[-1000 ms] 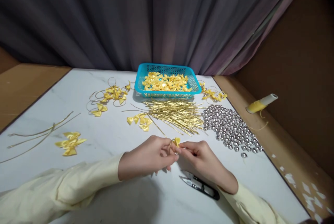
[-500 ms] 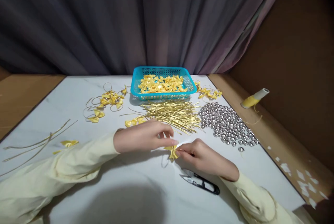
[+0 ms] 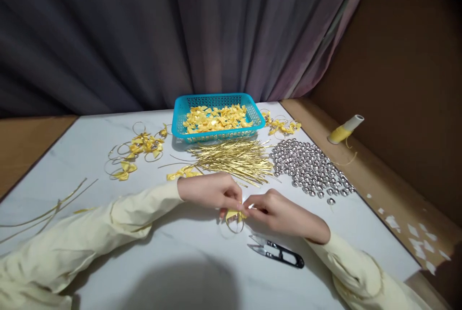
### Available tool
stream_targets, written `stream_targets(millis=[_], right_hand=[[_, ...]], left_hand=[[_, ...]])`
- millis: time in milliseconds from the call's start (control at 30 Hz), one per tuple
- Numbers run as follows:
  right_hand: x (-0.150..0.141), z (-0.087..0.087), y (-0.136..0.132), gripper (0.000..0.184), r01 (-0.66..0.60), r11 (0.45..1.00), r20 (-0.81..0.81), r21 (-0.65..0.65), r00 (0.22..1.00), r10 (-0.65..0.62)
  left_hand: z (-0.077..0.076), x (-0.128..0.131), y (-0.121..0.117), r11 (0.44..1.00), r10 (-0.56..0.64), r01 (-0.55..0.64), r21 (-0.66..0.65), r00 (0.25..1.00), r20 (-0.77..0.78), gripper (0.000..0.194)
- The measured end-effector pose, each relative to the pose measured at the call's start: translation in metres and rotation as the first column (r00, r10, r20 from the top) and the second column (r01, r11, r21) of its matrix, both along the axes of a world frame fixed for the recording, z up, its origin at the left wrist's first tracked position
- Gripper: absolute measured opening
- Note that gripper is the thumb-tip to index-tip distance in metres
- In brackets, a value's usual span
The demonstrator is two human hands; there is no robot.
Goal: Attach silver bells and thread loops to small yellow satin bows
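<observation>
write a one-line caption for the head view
Two hands, left and right, work a yellow bow beside black-handled snips, below a blue basket of bows.

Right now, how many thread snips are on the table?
1: the black-handled thread snips lie, blades apart, on the white table, just nearer you than your right hand. Any beneath your left sleeve would be hidden.
</observation>
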State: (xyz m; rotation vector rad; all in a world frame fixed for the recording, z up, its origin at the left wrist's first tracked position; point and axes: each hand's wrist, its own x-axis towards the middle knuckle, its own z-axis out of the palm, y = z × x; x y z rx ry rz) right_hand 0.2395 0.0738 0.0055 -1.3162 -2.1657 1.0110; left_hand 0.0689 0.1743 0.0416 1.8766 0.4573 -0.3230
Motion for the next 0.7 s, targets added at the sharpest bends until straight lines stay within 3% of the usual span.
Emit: stream_targets(millis=[167,333,533,700], right_hand=[[0.002,0.002,0.001,0.016,0.249,0.967,-0.088,-0.054,0.963,-0.253],[-0.006,0.002,-0.002,0.022,0.288,0.956,-0.038,-0.057,0.956,-0.29],[-0.014,-0.006,-0.007,0.012,0.274,0.962,0.063,0.015,0.959,-0.275],[-0.012,-0.005,-0.009,0.012,0.208,0.977,0.029,-0.036,0.978,-0.207]], left_hand=[[-0.006,-0.003,-0.001,0.978,0.202,-0.205,0.04,0.978,0.056,0.023],[-0.007,-0.006,-0.014,0.95,0.312,-0.312,-0.011,0.948,0.064,0.022],[-0.008,-0.008,-0.018,0.953,0.263,-0.272,0.135,0.961,0.08,0.023],[-0.007,-0.009,-0.018,0.946,0.177,-0.195,0.258,0.98,0.091,0.023]])
